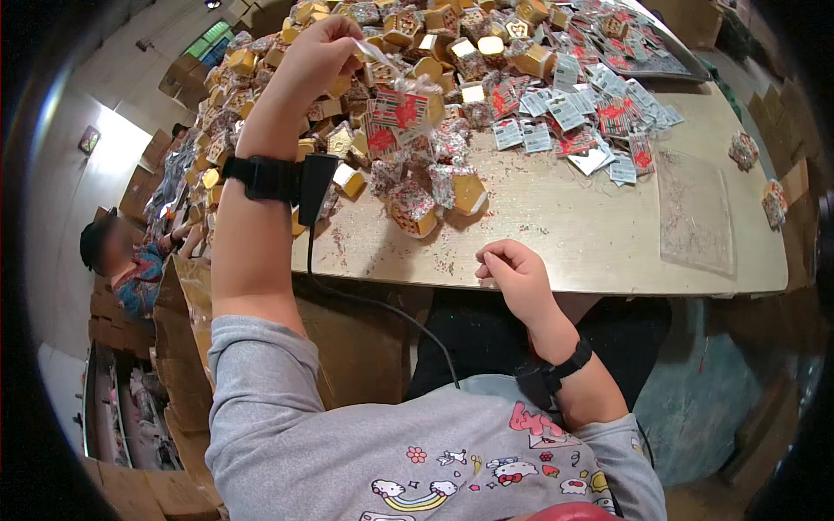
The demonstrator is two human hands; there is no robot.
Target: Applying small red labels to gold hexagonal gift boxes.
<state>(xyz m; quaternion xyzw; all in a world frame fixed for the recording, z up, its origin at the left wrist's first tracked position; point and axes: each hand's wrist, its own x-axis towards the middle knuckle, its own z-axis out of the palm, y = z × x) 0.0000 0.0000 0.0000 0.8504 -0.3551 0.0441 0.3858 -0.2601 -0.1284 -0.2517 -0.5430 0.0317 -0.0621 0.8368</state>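
Observation:
My left hand (323, 56) is raised over the far left of the table. Its fingers pinch a pale, thin strip or loop. From it seems to hang a bunch of speckled, gold-sided ornaments (413, 207) with red-and-white striped tags (398, 113); whether the lowest ones touch the tabletop I cannot tell. My right hand (518, 276) is at the table's near edge, fingers curled together. Anything inside those fingers is hidden. A heap of similar gold ornaments (491, 45) lies behind and around my left hand.
Loose printed tags (565, 110) pile up right of the heap, beside a dark tray (665, 65). A clear plastic sheet (695, 217) lies on the table (599, 252) at right, with two ornaments (773, 204) near the edge. A black cable (382, 304) runs from my left wrist. Another person (139, 273) is at far left.

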